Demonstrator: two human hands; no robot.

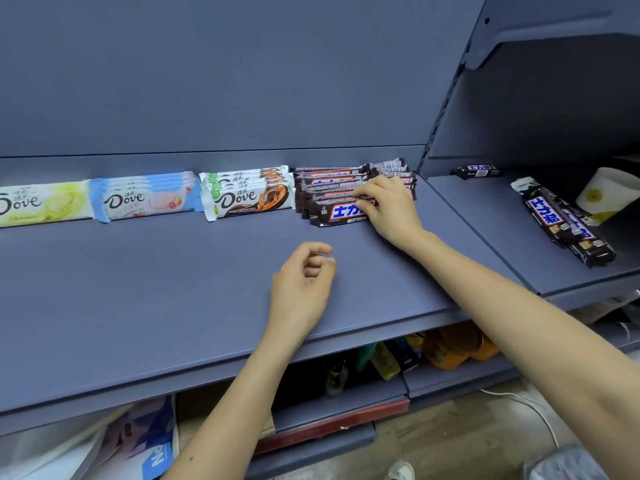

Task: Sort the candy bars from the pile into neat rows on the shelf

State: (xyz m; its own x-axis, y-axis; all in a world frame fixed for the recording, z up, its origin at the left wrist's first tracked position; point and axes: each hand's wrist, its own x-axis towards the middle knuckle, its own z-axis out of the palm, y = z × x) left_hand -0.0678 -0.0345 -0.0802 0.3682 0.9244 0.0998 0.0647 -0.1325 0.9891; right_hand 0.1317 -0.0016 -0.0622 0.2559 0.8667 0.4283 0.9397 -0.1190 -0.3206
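Note:
Along the back of the blue shelf [138,289] stand four rows of candy bars: yellow Dove bars [41,204], pink-and-blue Dove bars [145,197], white-and-brown Dove bars [247,194] and dark Snickers bars [332,195]. My right hand [389,206] lies on the right end of the Snickers row, its fingers curled onto the front bar. My left hand [303,289] hovers over the bare shelf in front, fingers loosely curled and holding nothing. Two or three more Snickers bars [564,225] lie loose on the neighbouring shelf to the right, and a single one [477,171] sits at its back.
A white paper cup [604,194] stands at the far right behind the loose bars. A slotted upright [440,112] divides the two shelf sections. Below the shelf edge are a lower shelf with orange and yellow goods [450,348] and paper bags [138,441].

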